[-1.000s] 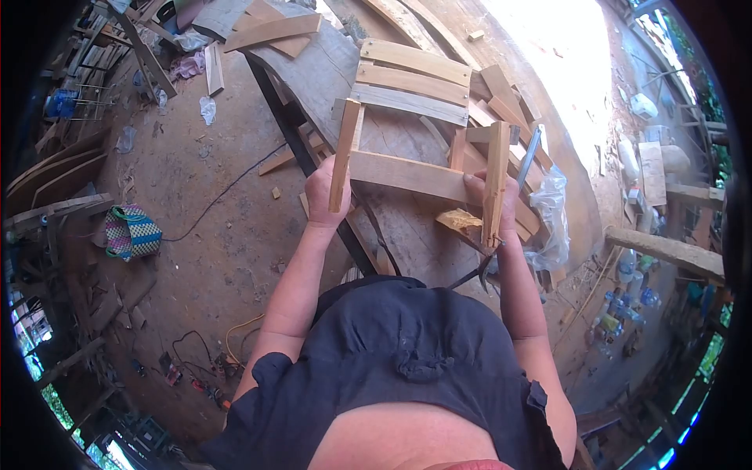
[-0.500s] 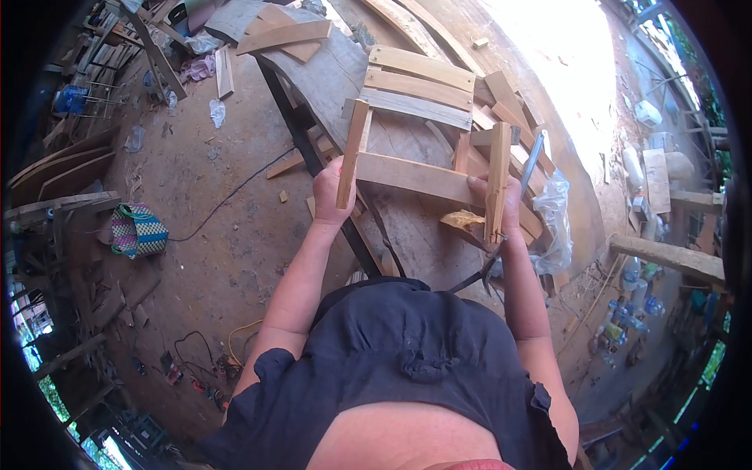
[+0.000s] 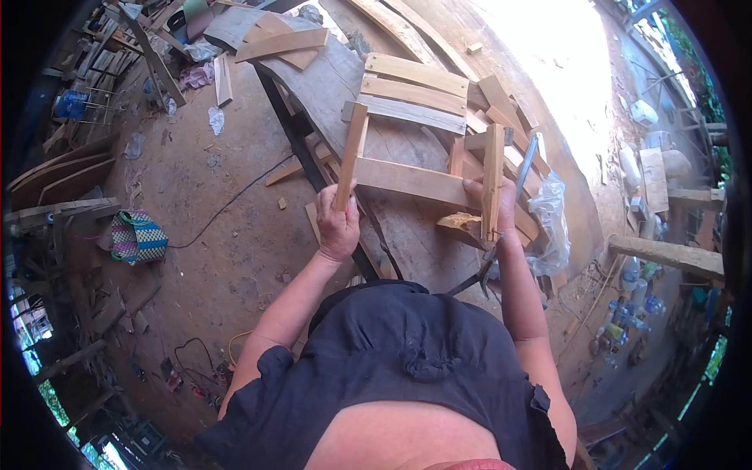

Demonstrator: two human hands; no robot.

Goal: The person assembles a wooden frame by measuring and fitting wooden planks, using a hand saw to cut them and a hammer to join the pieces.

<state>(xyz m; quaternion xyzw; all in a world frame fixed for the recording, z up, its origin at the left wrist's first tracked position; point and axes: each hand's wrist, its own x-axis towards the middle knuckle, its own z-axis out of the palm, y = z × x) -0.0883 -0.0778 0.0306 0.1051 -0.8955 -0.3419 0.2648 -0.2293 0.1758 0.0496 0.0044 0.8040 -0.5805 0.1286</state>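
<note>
A small wooden chair frame with curved slats at its far end rests on a grey wooden workbench. My left hand is closed around the near end of its left leg, the thumb and fingers partly hidden. My right hand grips the right leg and the end of the crosspiece, its fingers mostly behind the wood. A hammer-like tool lies just below my right wrist, partly hidden. A rough wood chunk sits beside the right leg.
Loose boards lie on the bench's far left end. A clear plastic bag and a blue-grey metal bar are at the right. A woven basket stands on the floor at left, by a dark cable. Plastic bottles lie right.
My left hand has slid down toward the near end of the left leg and turned, showing more of its fingers. The chair frame has barely shifted; my right hand stays on it.
</note>
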